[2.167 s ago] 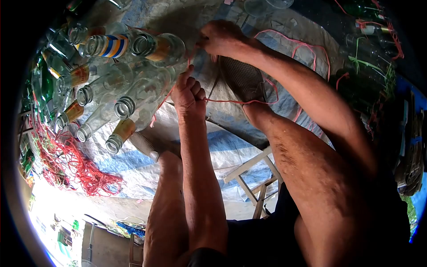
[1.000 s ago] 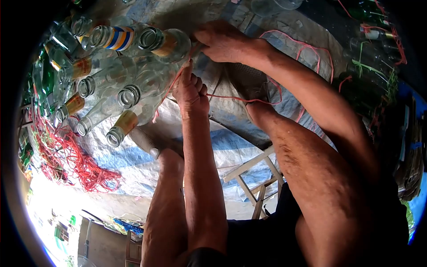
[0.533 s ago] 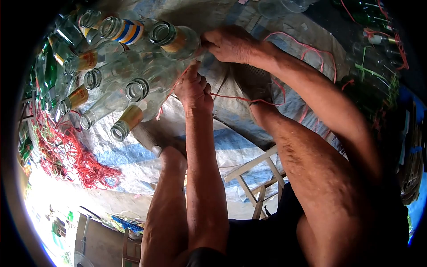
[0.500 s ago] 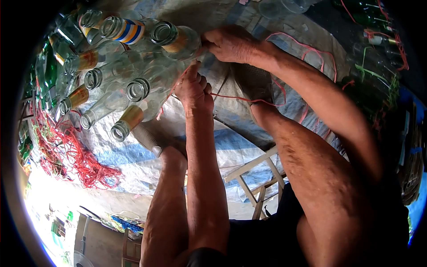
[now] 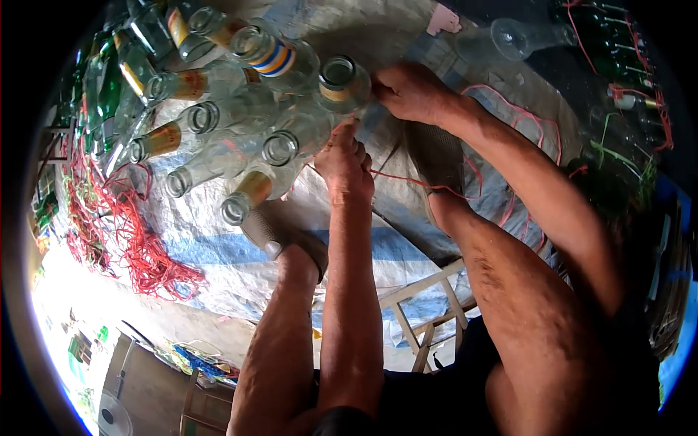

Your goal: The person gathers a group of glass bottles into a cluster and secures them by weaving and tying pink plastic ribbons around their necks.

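Clear glass bottles stand close together in a bunch, mouths toward me, some with orange or striped labels. My left hand is closed on red string beside the nearest bottles, index finger along the bunch's side. The string runs from this hand to the right, past my shoe. My right hand is closed against the outer side of the rightmost bottle. Its fingertips are partly hidden, and I cannot make out what they hold.
A tangle of red string lies at the left on the pale sheet. Green bottles lie at far left, more bottles at far right. A clear bottle lies top right. A wooden frame is near my legs.
The whole view has shifted, so bottles, hands and legs all appear farther right. Both hands keep about the same places against the bottle bunch, and the left stays closed on the string.
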Available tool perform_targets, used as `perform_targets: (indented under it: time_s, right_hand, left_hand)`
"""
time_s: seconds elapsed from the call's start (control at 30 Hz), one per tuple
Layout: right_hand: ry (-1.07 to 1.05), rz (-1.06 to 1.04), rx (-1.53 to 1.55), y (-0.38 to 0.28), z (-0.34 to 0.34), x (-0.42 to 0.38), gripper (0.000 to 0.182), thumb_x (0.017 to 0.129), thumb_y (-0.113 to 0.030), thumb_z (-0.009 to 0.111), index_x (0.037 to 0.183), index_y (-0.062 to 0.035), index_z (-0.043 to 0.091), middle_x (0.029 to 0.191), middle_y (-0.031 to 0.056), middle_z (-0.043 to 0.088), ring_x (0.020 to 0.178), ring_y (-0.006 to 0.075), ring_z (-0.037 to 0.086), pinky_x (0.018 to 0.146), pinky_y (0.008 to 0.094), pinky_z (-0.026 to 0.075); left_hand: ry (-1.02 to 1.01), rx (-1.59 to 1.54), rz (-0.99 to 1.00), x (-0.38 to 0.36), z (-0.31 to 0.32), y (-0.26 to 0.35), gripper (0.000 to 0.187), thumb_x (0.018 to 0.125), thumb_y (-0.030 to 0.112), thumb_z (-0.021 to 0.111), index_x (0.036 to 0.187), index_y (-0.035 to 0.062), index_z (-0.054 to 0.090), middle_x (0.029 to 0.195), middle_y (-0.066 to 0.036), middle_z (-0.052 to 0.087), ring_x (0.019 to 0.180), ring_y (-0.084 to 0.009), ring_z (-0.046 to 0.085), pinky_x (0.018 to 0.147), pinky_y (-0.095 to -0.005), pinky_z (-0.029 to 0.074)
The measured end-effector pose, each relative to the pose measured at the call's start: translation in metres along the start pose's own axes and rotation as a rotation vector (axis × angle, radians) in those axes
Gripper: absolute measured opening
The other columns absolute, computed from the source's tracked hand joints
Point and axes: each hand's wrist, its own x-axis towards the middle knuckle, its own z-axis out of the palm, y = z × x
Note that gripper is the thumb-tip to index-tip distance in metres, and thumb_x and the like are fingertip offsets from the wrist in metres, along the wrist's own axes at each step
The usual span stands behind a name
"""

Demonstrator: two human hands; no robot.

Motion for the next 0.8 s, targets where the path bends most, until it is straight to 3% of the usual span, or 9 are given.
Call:
perform_targets:
  time_s: [0.13, 0.27, 0.4, 0.5, 0.7, 0.8]
  right_hand:
    - [-0.054, -0.036, 0.052, -0.009, -0.012, -0.002, 0.023, 0.094, -0.025, 0.065, 0.092, -0.0026, 0.07, 0.083, 0.0208, 0.069, 0.079, 0.041, 0.069, 0.068, 0.0469, 0.051]
    - [0.013, -0.004, 0.017, -0.015, -0.006, -0.004, 0.021, 0.092, -0.024, 0.067, 0.091, -0.0029, 0.07, 0.084, 0.0206, 0.07, 0.08, 0.0411, 0.069, 0.067, 0.0466, 0.052]
    - [0.05, -0.068, -0.007, -0.012, -0.004, -0.005, 0.019, 0.091, -0.021, 0.066, 0.09, -0.0023, 0.07, 0.083, 0.0211, 0.069, 0.079, 0.0426, 0.069, 0.065, 0.0472, 0.052]
    - [-0.014, -0.07, -0.111, -0.009, -0.006, -0.002, 0.023, 0.097, -0.033, 0.066, 0.1, -0.0117, 0.076, 0.088, 0.0134, 0.074, 0.082, 0.0365, 0.071, 0.071, 0.0452, 0.055]
    - [-0.025, -0.062, -0.085, -0.006, -0.008, 0.0, 0.02, 0.097, -0.029, 0.064, 0.103, -0.0137, 0.077, 0.091, 0.0123, 0.074, 0.085, 0.0363, 0.072, 0.073, 0.0447, 0.056]
    - [-0.049, -0.055, -0.061, -0.005, -0.008, 0.001, 0.02, 0.097, -0.027, 0.064, 0.104, -0.0136, 0.077, 0.092, 0.0131, 0.074, 0.086, 0.0364, 0.072, 0.074, 0.0443, 0.056]
  left_hand:
    - [0.018, -0.013, -0.015, -0.001, 0.0, -0.002, 0.011, 0.091, 0.017, 0.076, 0.096, 0.008, 0.072, 0.058, 0.012, 0.038, 0.044, -0.0019, 0.028, 0.042, -0.023, 0.02]
    - [0.032, -0.003, -0.046, -0.002, 0.002, 0.001, 0.008, 0.091, 0.015, 0.076, 0.091, 0.0142, 0.068, 0.06, 0.012, 0.031, 0.046, -0.003, 0.024, 0.044, -0.0242, 0.017]
    - [0.042, -0.035, -0.044, -0.002, 0.005, 0.001, 0.009, 0.091, 0.016, 0.075, 0.088, 0.014, 0.067, 0.06, 0.012, 0.031, 0.046, -0.0041, 0.023, 0.044, -0.0248, 0.017]
    - [0.046, -0.099, -0.068, -0.004, 0.005, 0.003, 0.008, 0.089, 0.009, 0.074, 0.094, 0.0077, 0.069, 0.059, 0.011, 0.037, 0.043, -0.0026, 0.028, 0.041, -0.024, 0.02]
    - [0.051, -0.096, -0.078, -0.009, 0.007, 0.009, 0.01, 0.088, 0.008, 0.073, 0.097, 0.0054, 0.071, 0.06, 0.012, 0.036, 0.044, -0.003, 0.027, 0.042, -0.0246, 0.02]
    - [0.05, -0.054, -0.086, -0.008, 0.007, 0.008, 0.007, 0.09, 0.011, 0.071, 0.084, 0.0106, 0.066, 0.06, 0.011, 0.029, 0.047, -0.0052, 0.023, 0.045, -0.0267, 0.018]
